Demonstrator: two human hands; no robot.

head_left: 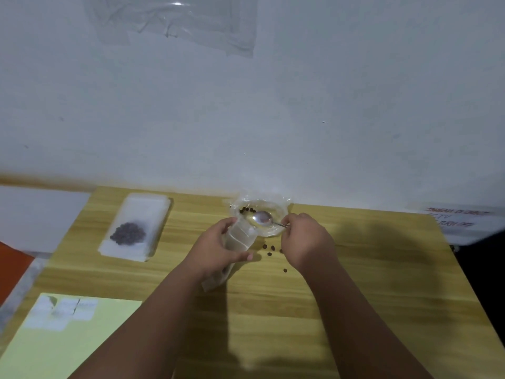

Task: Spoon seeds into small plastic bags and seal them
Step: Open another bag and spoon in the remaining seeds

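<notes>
My left hand [218, 246] grips a small clear plastic bag [238, 237], tilted, its mouth toward the back. My right hand [306, 239] pinches the handle of a metal spoon [263, 218], whose bowl rests inside a larger open clear bag [278, 205] by the wall; a few dark seeds [247, 209] lie at that bag's left side. Several loose seeds [269, 248] are scattered on the wooden table [355, 283] between my hands. At the back left, a filled bag of dark seeds [128, 233] lies on a stack of flat white bags [147, 209].
A pale yellow sheet [82, 348] with small white labels [61, 311] lies at the front left corner. The white wall rises right behind the table, with a clear plastic sheet [177, 20] stuck high on it. A paper with red writing [453, 217] sits at the far right.
</notes>
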